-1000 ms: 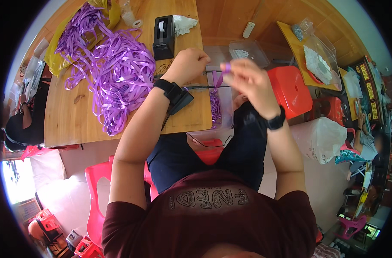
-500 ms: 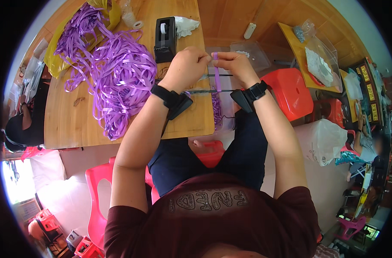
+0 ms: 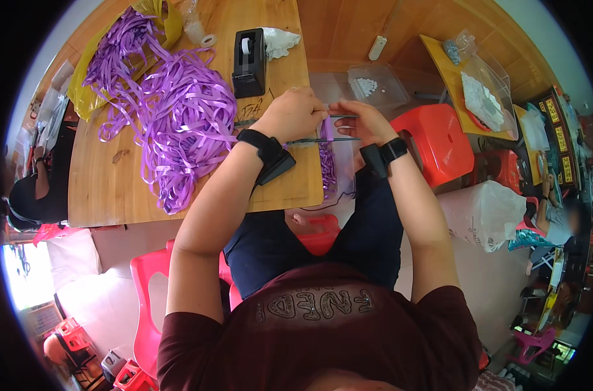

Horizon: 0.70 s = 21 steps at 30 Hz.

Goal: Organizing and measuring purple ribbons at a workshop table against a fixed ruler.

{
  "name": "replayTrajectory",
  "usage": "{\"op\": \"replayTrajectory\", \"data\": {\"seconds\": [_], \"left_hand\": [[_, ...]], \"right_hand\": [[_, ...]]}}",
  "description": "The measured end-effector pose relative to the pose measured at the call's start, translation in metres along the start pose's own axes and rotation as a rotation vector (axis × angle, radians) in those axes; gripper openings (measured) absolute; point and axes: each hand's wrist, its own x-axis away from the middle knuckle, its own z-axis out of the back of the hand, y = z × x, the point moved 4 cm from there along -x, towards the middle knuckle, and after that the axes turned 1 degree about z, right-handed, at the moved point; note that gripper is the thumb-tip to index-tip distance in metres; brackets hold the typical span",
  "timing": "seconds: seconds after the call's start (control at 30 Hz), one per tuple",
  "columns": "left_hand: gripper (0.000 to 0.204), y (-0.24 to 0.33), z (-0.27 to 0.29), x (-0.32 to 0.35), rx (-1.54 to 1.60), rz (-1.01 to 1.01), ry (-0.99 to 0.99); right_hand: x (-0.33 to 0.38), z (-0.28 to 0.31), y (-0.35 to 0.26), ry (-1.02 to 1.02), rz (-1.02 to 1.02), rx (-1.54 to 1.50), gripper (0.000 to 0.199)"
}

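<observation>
A purple ribbon (image 3: 327, 129) is wrapped around two thin dark rods (image 3: 342, 139) that stick out past the right edge of the wooden table. My left hand (image 3: 295, 113) is closed at the upper end of that wrap, its fingertips pinching the ribbon. Just to the right, my right hand (image 3: 367, 124) has its fingers extended and apart around the rod ends, and no ribbon shows between them. A large tangled heap of purple ribbon (image 3: 182, 111) lies on the table to the left of my left forearm. Part of the rods is hidden behind my left hand and wrist.
A black tape dispenser (image 3: 249, 65) stands on the wooden table (image 3: 107, 189), beside a crumpled white tissue (image 3: 281, 42). A yellow bag (image 3: 81, 88) holds more ribbon. Below the rods, a clear bin contains purple pieces (image 3: 327, 166). A red stool (image 3: 433, 144) stands at right.
Both hands have moved down toward me. The ribbon's upright stretch between them has shortened onto the rods, and my right fingers have spread from their pinch on it.
</observation>
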Motion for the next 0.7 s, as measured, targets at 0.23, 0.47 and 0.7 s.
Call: {"op": "replayTrajectory", "data": {"seconds": [0.23, 0.47, 0.7], "left_hand": [[0.021, -0.003, -0.001, 0.001, 0.026, 0.007, 0.001], [0.021, -0.005, -0.002, 0.000, 0.008, -0.010, 0.007], [0.022, -0.002, -0.001, 0.000, 0.000, -0.020, 0.033]], "right_hand": [[0.015, -0.033, 0.041, -0.266, 0.216, -0.222, 0.039], [0.036, -0.037, 0.056, -0.105, 0.295, -0.144, 0.024], [0.039, -0.047, 0.058, 0.005, 0.287, -0.066, 0.023]]}}
